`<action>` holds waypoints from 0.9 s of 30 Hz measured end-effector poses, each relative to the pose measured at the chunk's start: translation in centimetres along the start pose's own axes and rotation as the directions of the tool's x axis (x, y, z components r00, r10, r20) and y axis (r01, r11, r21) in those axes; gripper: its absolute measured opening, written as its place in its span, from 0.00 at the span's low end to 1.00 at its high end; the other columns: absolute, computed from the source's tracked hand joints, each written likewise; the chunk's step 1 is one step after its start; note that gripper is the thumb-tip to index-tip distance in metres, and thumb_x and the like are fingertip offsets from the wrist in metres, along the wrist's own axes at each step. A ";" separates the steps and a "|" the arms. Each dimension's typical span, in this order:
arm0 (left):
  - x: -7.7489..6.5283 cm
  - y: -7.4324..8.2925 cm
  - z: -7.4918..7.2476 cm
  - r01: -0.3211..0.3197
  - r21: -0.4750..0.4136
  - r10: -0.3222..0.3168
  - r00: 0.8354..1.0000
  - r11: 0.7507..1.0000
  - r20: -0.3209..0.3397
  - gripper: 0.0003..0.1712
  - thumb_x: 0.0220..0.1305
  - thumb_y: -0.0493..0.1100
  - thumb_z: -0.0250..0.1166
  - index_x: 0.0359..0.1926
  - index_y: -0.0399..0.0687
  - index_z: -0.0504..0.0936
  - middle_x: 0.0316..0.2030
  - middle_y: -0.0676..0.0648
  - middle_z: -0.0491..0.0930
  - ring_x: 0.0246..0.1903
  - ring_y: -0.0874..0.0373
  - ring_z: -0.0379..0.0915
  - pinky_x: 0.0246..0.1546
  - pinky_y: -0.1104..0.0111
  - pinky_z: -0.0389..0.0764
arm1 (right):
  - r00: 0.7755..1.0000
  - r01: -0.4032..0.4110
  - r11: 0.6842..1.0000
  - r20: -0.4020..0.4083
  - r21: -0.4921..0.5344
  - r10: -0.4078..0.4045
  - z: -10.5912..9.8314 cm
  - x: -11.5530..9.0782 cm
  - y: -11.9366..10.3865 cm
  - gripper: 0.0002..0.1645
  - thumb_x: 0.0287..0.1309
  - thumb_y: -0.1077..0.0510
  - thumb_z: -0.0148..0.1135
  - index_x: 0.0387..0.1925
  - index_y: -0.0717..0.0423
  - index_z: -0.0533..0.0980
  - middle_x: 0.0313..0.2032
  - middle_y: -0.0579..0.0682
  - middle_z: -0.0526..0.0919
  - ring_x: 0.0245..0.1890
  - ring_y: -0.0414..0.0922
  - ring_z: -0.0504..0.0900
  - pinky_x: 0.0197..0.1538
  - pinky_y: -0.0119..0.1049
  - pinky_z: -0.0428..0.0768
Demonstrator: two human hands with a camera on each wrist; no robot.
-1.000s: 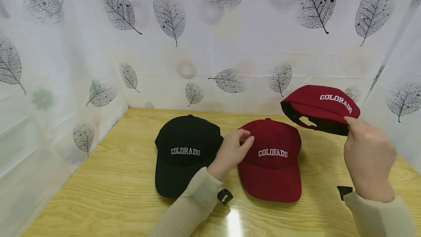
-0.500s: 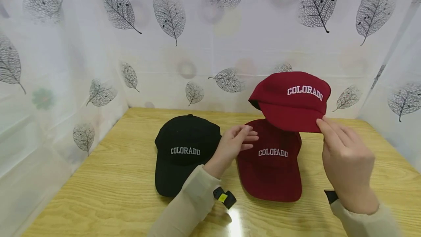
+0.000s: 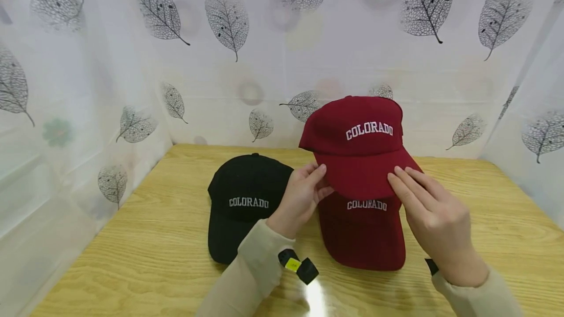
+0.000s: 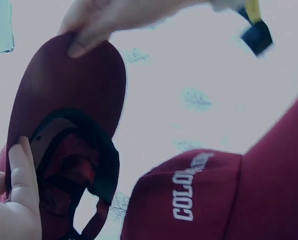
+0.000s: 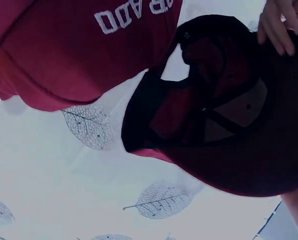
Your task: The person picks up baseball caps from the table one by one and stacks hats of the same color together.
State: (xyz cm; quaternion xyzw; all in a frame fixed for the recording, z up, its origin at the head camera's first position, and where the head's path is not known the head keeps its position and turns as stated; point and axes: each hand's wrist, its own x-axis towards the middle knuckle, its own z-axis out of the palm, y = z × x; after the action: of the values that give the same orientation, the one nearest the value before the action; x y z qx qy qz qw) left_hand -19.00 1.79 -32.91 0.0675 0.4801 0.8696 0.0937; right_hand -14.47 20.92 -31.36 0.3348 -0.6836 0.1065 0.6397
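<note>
A dark red baseball cap (image 3: 352, 143) lettered COLORADO is held in the air, tilted, its front toward me. My left hand (image 3: 298, 200) pinches the left edge of its brim, thumb on top. On the right edge, my right hand (image 3: 440, 221) grips with fingers above; its thumb shows under the brim in the left wrist view. Below and partly covered is a second red COLORADO cap (image 3: 363, 243) on the table. The lifted cap's hollow inside (image 5: 204, 107), with its back strap opening, is visible in the right wrist view.
A black COLORADO cap (image 3: 246, 180) sits left of the red one, partly behind my left hand. All rests on a wood-grain table (image 3: 145, 238). A pale leaf-print curtain (image 3: 246, 77) hangs behind and along the sides.
My right hand has brought the raised red cap leftward, over the lower red cap, turning its brim toward me. My left hand, earlier beside it without holding anything, now grips the brim too.
</note>
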 end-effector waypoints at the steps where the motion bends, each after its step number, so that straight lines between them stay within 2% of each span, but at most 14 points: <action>1: -0.1 0.1 0.0 -0.008 -0.012 0.008 1.000 1.000 -0.003 0.07 0.66 0.36 0.48 0.39 0.37 0.71 0.31 0.47 0.74 0.27 0.61 0.72 0.30 0.72 0.76 | 1.000 0.001 1.000 0.004 0.015 -0.001 0.0 0.1 -0.1 0.13 0.57 0.68 0.48 0.35 0.63 0.80 0.34 0.56 0.82 0.29 0.54 0.79 0.44 0.37 0.74; 5: -0.2 0.6 0.0 -0.041 -0.036 0.040 0.999 0.999 -0.012 0.05 0.66 0.34 0.47 0.35 0.39 0.70 0.29 0.48 0.73 0.25 0.62 0.71 0.28 0.73 0.74 | 0.999 -0.032 0.998 0.019 0.063 0.031 0.0 0.3 -0.3 0.13 0.59 0.65 0.49 0.33 0.65 0.80 0.32 0.57 0.82 0.28 0.55 0.78 0.50 0.31 0.70; 11: -0.5 1.1 -0.1 -0.065 -0.018 0.065 0.997 0.998 -0.031 0.07 0.66 0.35 0.47 0.40 0.36 0.69 0.31 0.47 0.72 0.28 0.61 0.70 0.30 0.72 0.73 | 0.993 -0.079 0.984 0.103 0.161 0.063 -0.3 0.0 1.0 0.21 0.61 0.53 0.50 0.31 0.67 0.80 0.32 0.59 0.82 0.29 0.54 0.78 0.52 0.22 0.63; 15: -0.5 1.3 -0.2 -0.068 -0.016 0.067 0.997 0.998 -0.037 0.07 0.66 0.35 0.47 0.41 0.35 0.69 0.32 0.47 0.73 0.29 0.61 0.71 0.31 0.72 0.73 | 0.972 -0.166 0.961 0.200 0.220 0.122 -0.6 -1.6 3.3 0.26 0.60 0.47 0.49 0.33 0.68 0.79 0.33 0.59 0.81 0.39 0.38 0.77 0.49 0.19 0.64; 18: -0.5 1.4 -0.3 -0.065 -0.017 0.065 0.997 0.998 -0.042 0.07 0.66 0.35 0.47 0.41 0.36 0.70 0.31 0.47 0.73 0.28 0.61 0.71 0.30 0.72 0.73 | 0.939 -0.252 0.942 0.292 0.222 0.182 -0.6 -2.9 4.7 0.29 0.60 0.44 0.46 0.35 0.67 0.79 0.34 0.59 0.81 0.45 0.26 0.70 0.48 0.17 0.63; 20: -0.5 1.5 -0.3 -0.055 -0.027 0.054 0.998 0.998 -0.042 0.07 0.66 0.35 0.47 0.40 0.37 0.70 0.31 0.47 0.73 0.28 0.61 0.71 0.30 0.72 0.73 | 0.913 -0.299 0.936 0.342 0.186 0.223 -0.6 -3.5 5.3 0.32 0.60 0.41 0.44 0.37 0.66 0.78 0.34 0.58 0.81 0.43 0.29 0.72 0.48 0.16 0.62; 23: -0.6 1.6 -0.2 -0.035 -0.062 0.033 0.999 0.997 -0.028 0.06 0.66 0.35 0.47 0.36 0.39 0.71 0.30 0.48 0.73 0.27 0.62 0.70 0.29 0.73 0.73 | 0.884 -0.348 0.930 0.372 0.118 0.283 -0.5 -4.1 5.7 0.35 0.59 0.37 0.42 0.38 0.65 0.78 0.33 0.57 0.80 0.35 0.40 0.76 0.45 0.15 0.62; 27: -0.9 1.7 0.0 -0.009 -0.122 0.009 1.000 0.992 0.000 0.07 0.65 0.34 0.48 0.32 0.41 0.71 0.28 0.49 0.72 0.26 0.63 0.71 0.30 0.73 0.73 | 0.870 -0.379 0.923 0.366 0.068 0.331 -0.5 -4.4 5.8 0.37 0.58 0.36 0.41 0.39 0.65 0.77 0.31 0.58 0.80 0.30 0.50 0.76 0.44 0.14 0.61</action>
State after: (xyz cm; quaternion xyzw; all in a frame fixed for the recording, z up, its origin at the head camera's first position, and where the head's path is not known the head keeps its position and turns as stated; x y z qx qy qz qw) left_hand -18.33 0.73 -31.44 0.0641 0.4257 0.8977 0.0939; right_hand -17.74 26.99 -33.80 0.2599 -0.8265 0.2085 0.4539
